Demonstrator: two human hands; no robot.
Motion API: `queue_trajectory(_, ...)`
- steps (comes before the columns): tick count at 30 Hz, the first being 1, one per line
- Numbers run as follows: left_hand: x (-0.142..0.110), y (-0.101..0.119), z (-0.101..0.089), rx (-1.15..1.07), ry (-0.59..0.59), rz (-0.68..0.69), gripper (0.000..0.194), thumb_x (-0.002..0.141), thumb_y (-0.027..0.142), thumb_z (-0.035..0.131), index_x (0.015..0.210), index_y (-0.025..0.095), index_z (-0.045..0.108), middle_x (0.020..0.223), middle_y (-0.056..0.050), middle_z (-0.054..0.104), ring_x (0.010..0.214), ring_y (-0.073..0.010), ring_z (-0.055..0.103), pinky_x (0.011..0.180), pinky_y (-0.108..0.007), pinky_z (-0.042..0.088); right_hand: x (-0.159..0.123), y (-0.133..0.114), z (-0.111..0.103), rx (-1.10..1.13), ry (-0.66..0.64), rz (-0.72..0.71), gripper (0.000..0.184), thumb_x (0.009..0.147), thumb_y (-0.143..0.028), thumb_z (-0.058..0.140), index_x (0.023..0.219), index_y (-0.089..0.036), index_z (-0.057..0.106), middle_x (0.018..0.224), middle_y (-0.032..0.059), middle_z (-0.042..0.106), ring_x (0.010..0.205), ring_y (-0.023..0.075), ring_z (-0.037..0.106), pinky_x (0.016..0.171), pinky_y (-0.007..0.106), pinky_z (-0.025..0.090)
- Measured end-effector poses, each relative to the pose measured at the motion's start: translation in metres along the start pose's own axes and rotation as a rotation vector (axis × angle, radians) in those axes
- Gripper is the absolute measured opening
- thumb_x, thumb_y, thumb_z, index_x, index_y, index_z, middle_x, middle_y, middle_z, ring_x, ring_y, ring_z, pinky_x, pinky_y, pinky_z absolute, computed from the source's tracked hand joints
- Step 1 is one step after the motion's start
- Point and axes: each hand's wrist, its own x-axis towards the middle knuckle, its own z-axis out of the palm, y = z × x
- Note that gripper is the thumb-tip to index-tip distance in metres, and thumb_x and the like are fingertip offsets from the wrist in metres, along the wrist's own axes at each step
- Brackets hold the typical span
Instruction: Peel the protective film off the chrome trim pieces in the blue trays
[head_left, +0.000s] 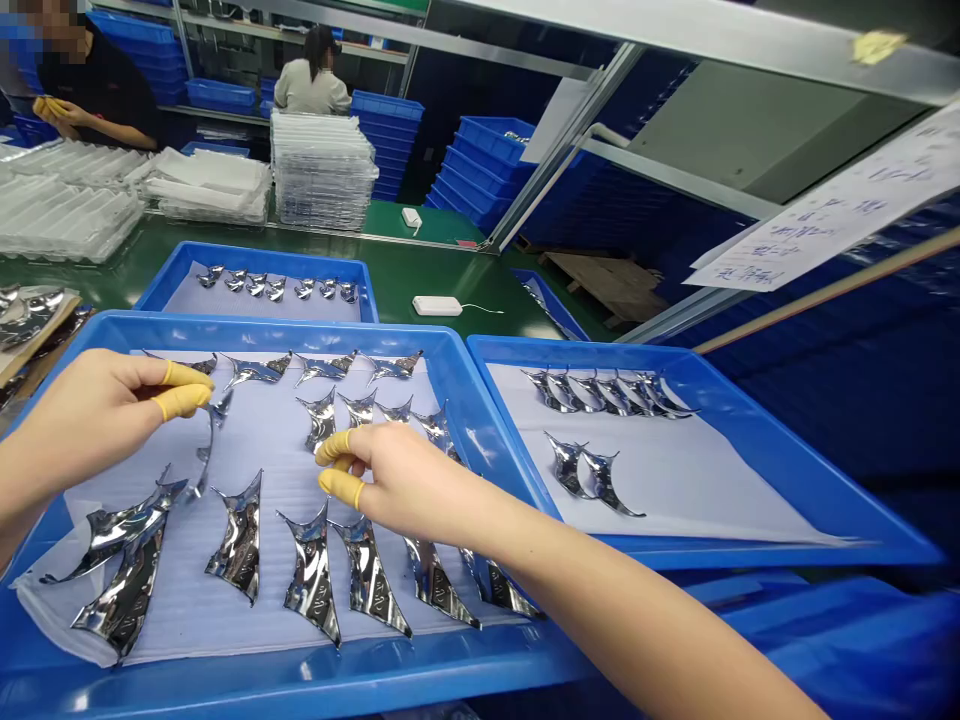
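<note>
Head view: left hand (90, 420) grip narrow, pinching a curved chrome piece (204, 447) by its far tip, long axis running near-far, above the blue tray (300, 685). Right hand (397, 480) grip narrow, just near of another chrome piece (321, 420); holding anything? Cannot tell.

I'm looking in on a factory floor: a green assembly-line bench (390, 262) carrying blue trays (300, 690) of chrome-plated parts (240, 540), stacks of clear plastic trays (322, 170), racked blue bins (480, 165), a co-worker (312, 85) further down
</note>
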Motion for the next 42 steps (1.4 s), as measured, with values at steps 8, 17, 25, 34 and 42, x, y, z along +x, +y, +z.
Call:
queue_trajectory(8, -0.021, 0.011, 0.02, -0.543, -0.268, -0.113, 0.025, 0.061, 0.049, 0.078, 0.069, 0.026, 0.08, 0.066, -0.003, 0.074, 0.057, -0.0152, 0.061, 0.056, -0.027, 0.053, 0.006, -0.004, 0.023, 0.424, -0.021, -0.247, 0.02, 0.09, -0.02, 0.064, 0.108, -0.015, 0.071, 0.103, 0.0078, 0.073, 0.085, 0.0164, 0.066, 0.079, 0.032, 0.055)
queue_trajectory(17, -0.041, 0.019, 0.037, -0.856, -0.406, -0.146, 0.029, 0.064, 0.053, 0.085, 0.079, 0.029, 0.083, 0.069, -0.002, 0.077, 0.061, -0.0123, 0.066, 0.058, -0.016, 0.056, -0.001, -0.005, 0.047, 0.598, 0.155, -0.533, 0.02, 0.092, -0.032, 0.066, 0.08, -0.016, 0.073, 0.063, 0.0005, 0.066, 0.057, 0.0105, 0.057, 0.062, 0.021, 0.052)
queue_trajectory(25, -0.055, 0.008, 0.04, -0.771, -0.568, -0.013, 0.024, 0.085, 0.045, 0.071, 0.107, 0.039, 0.077, 0.098, 0.002, 0.08, 0.088, -0.0185, 0.074, 0.08, -0.022, 0.06, -0.007, -0.011, 0.042, 0.627, 0.342, -0.671, 0.023, 0.093, -0.03, 0.067, 0.074, -0.017, 0.067, 0.063, -0.0001, 0.067, 0.053, 0.0077, 0.058, 0.058, 0.016, 0.051)
queue_trajectory(34, -0.061, 0.008, 0.04, -0.657, -0.714, 0.071, 0.025, 0.091, 0.044, 0.063, 0.112, 0.039, 0.075, 0.112, 0.002, 0.076, 0.091, -0.0197, 0.07, 0.085, -0.027, 0.058, -0.012, -0.013, 0.036, 0.918, 0.098, -0.385, 0.037, 0.085, -0.044, 0.071, 0.063, -0.017, 0.058, 0.058, -0.0031, 0.052, 0.049, 0.0074, 0.043, 0.048, 0.018, 0.043)
queue_trajectory(42, -0.061, 0.001, 0.046, -0.631, -0.663, 0.057, 0.027, 0.087, 0.048, 0.065, 0.11, 0.039, 0.076, 0.109, 0.002, 0.076, 0.09, -0.022, 0.069, 0.085, -0.031, 0.059, -0.011, -0.006, 0.039, 0.816, 0.262, -0.484, 0.038, 0.088, -0.045, 0.07, 0.063, -0.018, 0.06, 0.056, -0.0035, 0.052, 0.049, 0.0076, 0.042, 0.049, 0.019, 0.044)
